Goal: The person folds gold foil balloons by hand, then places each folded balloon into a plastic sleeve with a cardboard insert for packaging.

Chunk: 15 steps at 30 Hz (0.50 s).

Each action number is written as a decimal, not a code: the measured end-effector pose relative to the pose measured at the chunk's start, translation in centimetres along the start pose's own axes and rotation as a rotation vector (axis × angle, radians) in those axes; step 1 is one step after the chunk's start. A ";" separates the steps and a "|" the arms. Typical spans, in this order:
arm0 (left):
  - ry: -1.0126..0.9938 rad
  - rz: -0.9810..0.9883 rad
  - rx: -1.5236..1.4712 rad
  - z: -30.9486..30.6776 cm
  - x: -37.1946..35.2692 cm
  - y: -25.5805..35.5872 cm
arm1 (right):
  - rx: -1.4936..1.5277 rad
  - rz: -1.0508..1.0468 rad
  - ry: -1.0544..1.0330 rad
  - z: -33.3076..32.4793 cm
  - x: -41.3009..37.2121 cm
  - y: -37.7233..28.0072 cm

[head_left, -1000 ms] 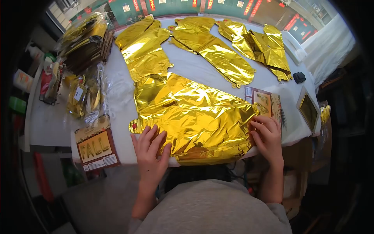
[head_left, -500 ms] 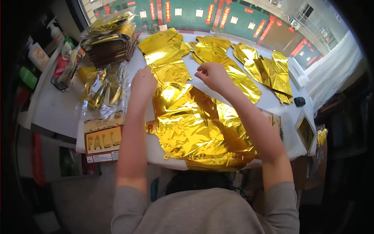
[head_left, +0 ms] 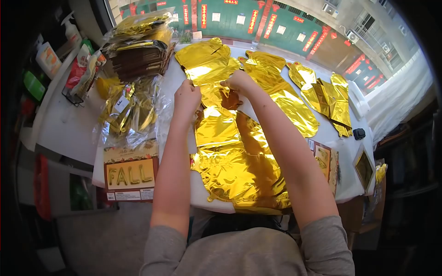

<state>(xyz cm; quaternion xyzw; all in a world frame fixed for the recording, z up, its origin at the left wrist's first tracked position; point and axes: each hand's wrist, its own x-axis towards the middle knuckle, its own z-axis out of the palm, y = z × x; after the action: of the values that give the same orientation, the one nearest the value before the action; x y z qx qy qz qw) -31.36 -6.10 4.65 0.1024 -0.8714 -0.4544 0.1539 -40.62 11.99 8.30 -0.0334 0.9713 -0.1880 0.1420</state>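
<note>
Pinching the far edge of a large foil balloon (head_left: 230,170) with the left hand (head_left: 186,97), fingers curled tight onto the film. Pinching the same edge just alongside with the right hand (head_left: 237,83), knuckles bunched, fingertips closed on the foil.

Spread deflated across a white table (head_left: 69,131), straight ahead of the body, near end reaching the table's front edge. Mirror-bright gold, paper-thin, heavily crinkled, creased in long ridges. Lifted and buckled at the held end, flat toward the near end, with a rounded outline and a small tab at the near rim.

Just beyond the large foil balloon's far edge, a second foil shape (head_left: 205,60), same gold, smoother, broad and lobed. Beyond and to the right of it, a long narrow foil piece (head_left: 281,92) with rounded ends. Farther right, a folded foil heap (head_left: 329,99), sharp-cornered.

Just left of the large foil balloon, clear plastic bags (head_left: 133,110), glossy and wrinkled, stuffed with gold foil. Beyond those, a stack of flat packs (head_left: 138,53), dark card edges under shiny wrap.

Left of its near end, a rectangular card (head_left: 131,172), brown-bordered, lettered FALL in gold. Right of it, another printed card (head_left: 324,161), and farther right a small black object (head_left: 359,134), too small to make out.
</note>
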 end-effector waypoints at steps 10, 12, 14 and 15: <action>-0.174 -0.117 -0.214 1.2 1.9 -1.2 | 0.030 -0.140 0.048 0.4 3.6 1.7; -0.224 -0.198 -0.387 1.3 1.9 -1.2 | 0.149 -0.041 -0.014 0.1 3.9 2.0; -0.270 -0.279 -0.559 1.1 1.8 -0.9 | 0.267 0.056 -0.075 -0.5 3.7 1.9; -0.233 -0.315 -0.621 1.0 1.6 -0.7 | 0.117 0.056 -0.101 -0.8 3.4 1.7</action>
<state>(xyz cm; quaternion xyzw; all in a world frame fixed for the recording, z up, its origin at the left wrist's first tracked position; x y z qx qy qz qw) -33.19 -6.18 3.82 0.1312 -0.6771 -0.7241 0.0056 -44.12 13.45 7.52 -0.0073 0.9508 -0.2383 0.1976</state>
